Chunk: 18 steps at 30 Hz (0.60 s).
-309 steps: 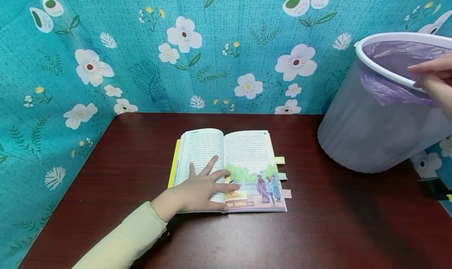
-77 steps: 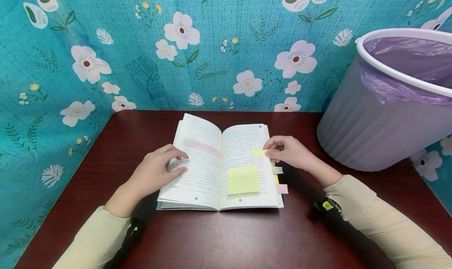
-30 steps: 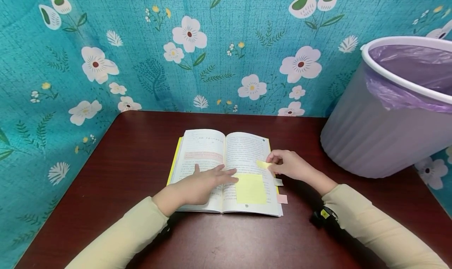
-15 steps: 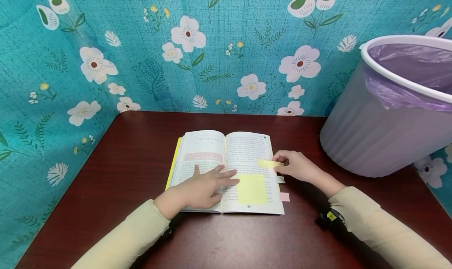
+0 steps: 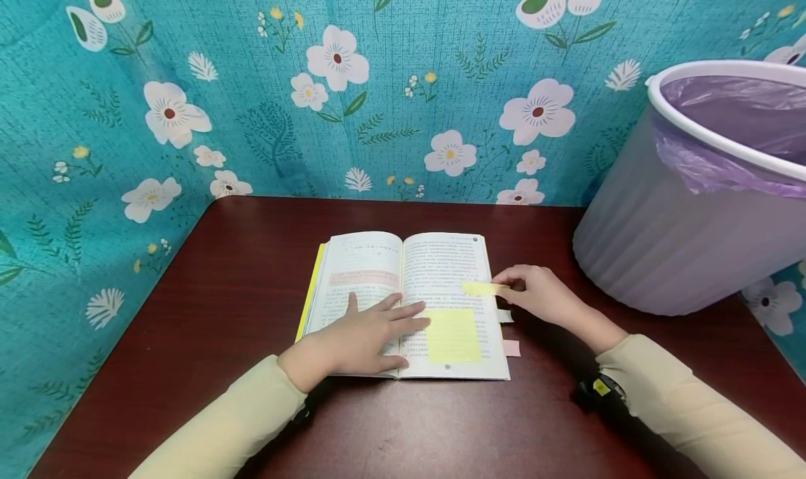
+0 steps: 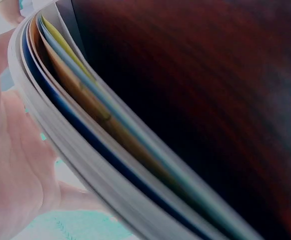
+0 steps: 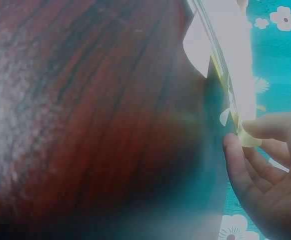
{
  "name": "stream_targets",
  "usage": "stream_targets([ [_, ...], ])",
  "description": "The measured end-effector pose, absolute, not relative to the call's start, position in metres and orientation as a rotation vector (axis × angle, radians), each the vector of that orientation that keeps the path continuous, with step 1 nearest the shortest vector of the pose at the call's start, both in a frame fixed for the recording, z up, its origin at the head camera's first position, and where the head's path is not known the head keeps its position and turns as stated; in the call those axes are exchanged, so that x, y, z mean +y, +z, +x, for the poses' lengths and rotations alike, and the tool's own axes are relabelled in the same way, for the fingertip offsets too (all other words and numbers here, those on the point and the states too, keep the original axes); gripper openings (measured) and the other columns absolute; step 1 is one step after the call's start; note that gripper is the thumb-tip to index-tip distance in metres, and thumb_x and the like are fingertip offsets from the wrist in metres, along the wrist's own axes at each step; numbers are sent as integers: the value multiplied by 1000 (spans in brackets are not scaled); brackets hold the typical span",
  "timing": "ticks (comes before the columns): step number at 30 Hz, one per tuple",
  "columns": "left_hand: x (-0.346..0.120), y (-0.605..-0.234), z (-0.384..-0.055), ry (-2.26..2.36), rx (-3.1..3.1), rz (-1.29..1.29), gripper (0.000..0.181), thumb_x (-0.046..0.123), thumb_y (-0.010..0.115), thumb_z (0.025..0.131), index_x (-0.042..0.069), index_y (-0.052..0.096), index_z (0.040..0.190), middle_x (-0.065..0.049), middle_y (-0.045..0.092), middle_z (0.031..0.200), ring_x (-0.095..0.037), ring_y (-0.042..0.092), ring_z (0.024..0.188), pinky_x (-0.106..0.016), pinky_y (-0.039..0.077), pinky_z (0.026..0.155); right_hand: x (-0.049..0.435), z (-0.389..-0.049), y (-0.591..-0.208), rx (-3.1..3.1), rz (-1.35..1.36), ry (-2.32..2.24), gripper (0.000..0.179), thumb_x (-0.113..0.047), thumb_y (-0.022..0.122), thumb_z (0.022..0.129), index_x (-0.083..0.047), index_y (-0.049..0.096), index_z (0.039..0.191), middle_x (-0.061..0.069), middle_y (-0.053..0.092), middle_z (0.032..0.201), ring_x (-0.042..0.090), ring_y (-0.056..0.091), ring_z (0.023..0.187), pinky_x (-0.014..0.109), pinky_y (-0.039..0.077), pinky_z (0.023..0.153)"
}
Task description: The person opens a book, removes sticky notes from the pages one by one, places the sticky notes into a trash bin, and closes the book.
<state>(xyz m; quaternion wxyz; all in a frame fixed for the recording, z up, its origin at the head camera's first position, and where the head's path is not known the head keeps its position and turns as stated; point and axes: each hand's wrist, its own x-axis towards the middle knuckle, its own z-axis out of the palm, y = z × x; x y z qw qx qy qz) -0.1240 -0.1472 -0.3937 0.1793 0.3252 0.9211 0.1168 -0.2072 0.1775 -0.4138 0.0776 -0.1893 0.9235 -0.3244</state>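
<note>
An open book (image 5: 441,256) with printed pages lies on the table. My left hand (image 5: 355,335) rests across its gutter, fingers spread, the fingertips reaching the edge of a square yellow sticky note (image 5: 455,336) on the right page. At that page's outer edge my right hand (image 5: 543,297) pinches the end of a narrow yellow sticky tab (image 5: 478,289), whose other end lies over the printed text. The right wrist view shows the tab (image 7: 249,140) between thumb and fingers. Stacked page edges (image 6: 105,185) fill the left wrist view, partly hiding the left palm (image 6: 15,160).
A pale green tab (image 5: 506,316) and a pink tab (image 5: 511,348) stick out below the right hand. A grey waste bin (image 5: 680,234) with a purple liner (image 5: 699,164) stands at the back right. Flowered teal cloth (image 5: 378,101) borders the dark table (image 5: 252,269).
Ten seconds ago the right hand was at the bin and an illustrated page lay open; the page has since been turned. Within the last second the right hand moved slightly right, pinching the tab.
</note>
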Motion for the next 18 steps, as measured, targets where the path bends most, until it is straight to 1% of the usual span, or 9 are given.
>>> stream_targets([
  [4,-146,-393,-124,321,2602,908,69,41,71,97,32,41,158,11,26,167,-25,15,156,-85,13,103,180,-208,-413,2784,-577,-970,15,-5,76,92,-5,77,107,7,73,97,18,56,72,27,47,56],
  [13,-145,-389,-124,307,2597,888,69,40,72,96,33,41,158,12,26,167,-25,15,156,-84,13,105,187,-206,-409,2825,-592,-986,9,-4,77,91,-9,76,97,1,69,86,19,57,70,28,49,60],
  [18,-143,-388,-124,311,2597,882,70,41,72,96,33,42,158,12,26,167,-24,15,156,-84,13,104,190,-202,-406,2846,-608,-1004,8,-4,79,89,-9,77,95,1,70,85,18,58,70,28,50,61],
])
